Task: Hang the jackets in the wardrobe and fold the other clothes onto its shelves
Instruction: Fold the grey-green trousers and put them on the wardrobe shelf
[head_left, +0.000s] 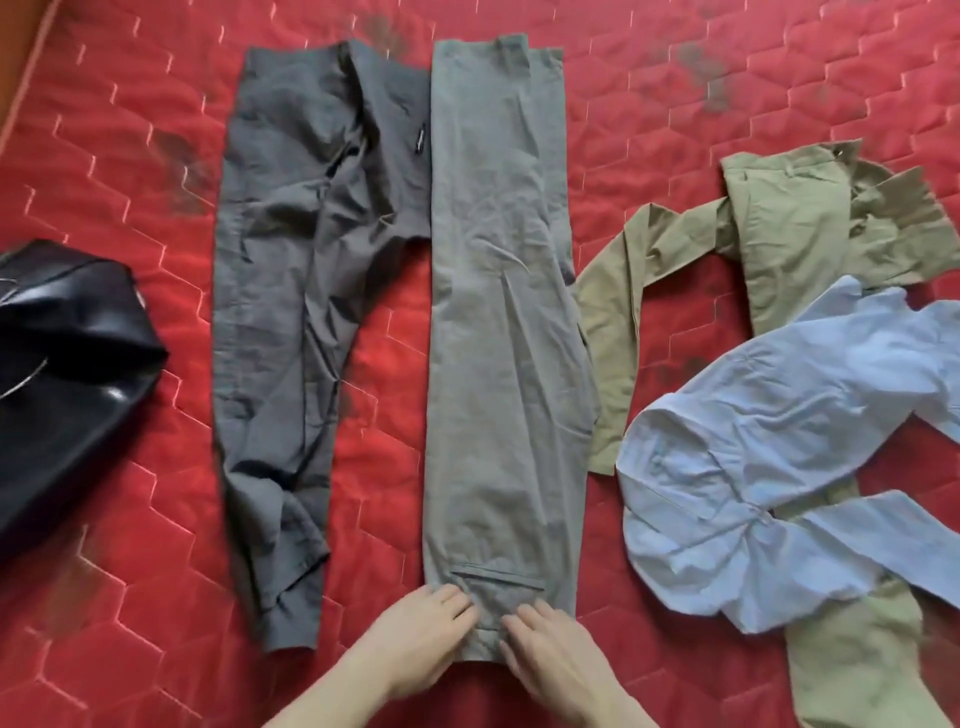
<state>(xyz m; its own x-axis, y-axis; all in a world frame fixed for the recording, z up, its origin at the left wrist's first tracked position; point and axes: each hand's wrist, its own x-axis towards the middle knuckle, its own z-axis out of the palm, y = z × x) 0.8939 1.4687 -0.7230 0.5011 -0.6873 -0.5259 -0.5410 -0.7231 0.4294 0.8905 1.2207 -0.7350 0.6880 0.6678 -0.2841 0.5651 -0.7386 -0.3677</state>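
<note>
Grey-green trousers (504, 322) lie folded lengthwise down the middle of the red quilted bed (130, 156), waistband end nearest me. My left hand (415, 639) and my right hand (556, 654) rest flat on that near end, fingers straight, one at each side of the back pocket. Dark grey trousers (296, 312) lie stretched out to the left. A black leather jacket (67, 374) sits at the left edge. On the right, a light blue shirt (769, 467) lies crumpled over an olive garment (789, 249).
The bed's orange edge (31, 67) shows at the top left corner. Bare red quilt lies between the garments and along the near edge. No wardrobe is in view.
</note>
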